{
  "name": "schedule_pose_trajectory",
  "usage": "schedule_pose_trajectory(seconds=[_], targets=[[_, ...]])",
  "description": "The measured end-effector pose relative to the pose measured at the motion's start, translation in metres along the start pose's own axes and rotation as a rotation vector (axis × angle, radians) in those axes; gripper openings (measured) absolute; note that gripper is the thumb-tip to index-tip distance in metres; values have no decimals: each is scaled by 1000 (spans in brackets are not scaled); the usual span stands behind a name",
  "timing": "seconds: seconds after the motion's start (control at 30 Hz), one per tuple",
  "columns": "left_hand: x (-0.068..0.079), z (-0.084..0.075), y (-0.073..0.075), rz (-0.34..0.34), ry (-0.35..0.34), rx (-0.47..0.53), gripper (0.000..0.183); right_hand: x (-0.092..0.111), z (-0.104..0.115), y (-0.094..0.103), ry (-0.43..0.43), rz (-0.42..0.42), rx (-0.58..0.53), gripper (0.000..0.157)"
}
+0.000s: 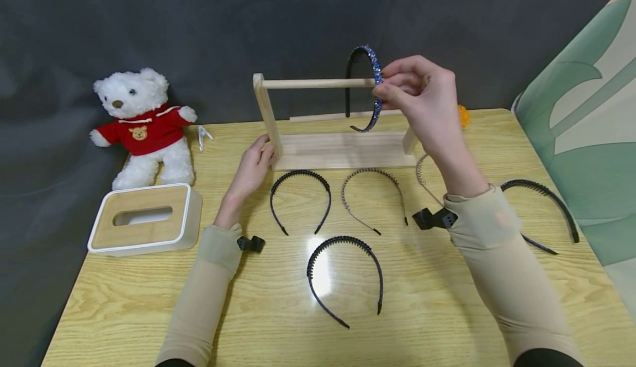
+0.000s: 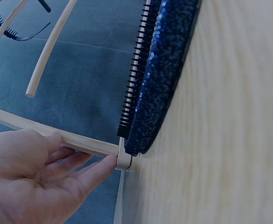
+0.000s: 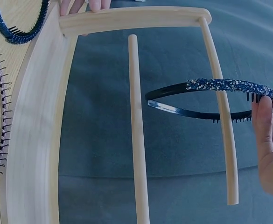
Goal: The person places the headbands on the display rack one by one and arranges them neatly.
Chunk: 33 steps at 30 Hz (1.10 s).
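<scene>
- The right hand [image 1: 422,94] pinches a blue sequined headband [image 1: 376,74] between thumb and fingers, ends down, the upper rod [image 1: 308,84] passing through its loop; the grip on its outer side probably leaves the inside clear for the rod.
- The left hand [image 1: 255,163] pinches the foot of the left upright [image 1: 266,105], likely to steady the wooden rack [image 1: 338,152] against a nudge.
- The upper rod springs from the left upright and has a free right end, which seems meant to let loops pass on; the lower rod [image 1: 318,117], behind it, has its free end on the left.
- In front, on the table [image 1: 278,301], lie two dark toothed headbands and a pinkish spiky headband [image 1: 370,170], apart, perhaps for easy picking up.
- Left of the rack sit a teddy bear [image 1: 154,135] and a tissue box [image 1: 191,221].
- The right forearm partly covers another pinkish headband and a dark one; the right hand hides most of an orange object [image 1: 464,116], not identifiable.
- Whether the held headband touches the rod, I cannot tell.
</scene>
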<state>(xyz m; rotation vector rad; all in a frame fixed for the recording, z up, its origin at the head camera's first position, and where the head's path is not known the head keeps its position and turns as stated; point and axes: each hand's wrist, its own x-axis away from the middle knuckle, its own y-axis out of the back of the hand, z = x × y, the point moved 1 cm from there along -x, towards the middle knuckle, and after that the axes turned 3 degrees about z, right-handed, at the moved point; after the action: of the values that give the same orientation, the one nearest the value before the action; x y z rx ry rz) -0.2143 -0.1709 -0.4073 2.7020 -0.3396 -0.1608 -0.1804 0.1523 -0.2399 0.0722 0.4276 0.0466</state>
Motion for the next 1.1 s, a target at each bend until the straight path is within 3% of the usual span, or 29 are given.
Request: schedule_pose_trajectory(seconds=[0.2, 0.47, 0.77, 1.1], targets=[[0, 0, 0, -3, -4, -7, 45, 0, 0, -5, -4, 8, 39, 14], [-1, -1, 0, -6, -6, -24, 45, -2, 0, -12, -14, 16, 12, 14], [0, 1, 0, -17, -5, -27, 44, -6, 1, -26, -13, 46, 84, 13], [-1, 1, -1, -19, -13, -13, 44, -8, -2, -38, -14, 52, 65, 14]])
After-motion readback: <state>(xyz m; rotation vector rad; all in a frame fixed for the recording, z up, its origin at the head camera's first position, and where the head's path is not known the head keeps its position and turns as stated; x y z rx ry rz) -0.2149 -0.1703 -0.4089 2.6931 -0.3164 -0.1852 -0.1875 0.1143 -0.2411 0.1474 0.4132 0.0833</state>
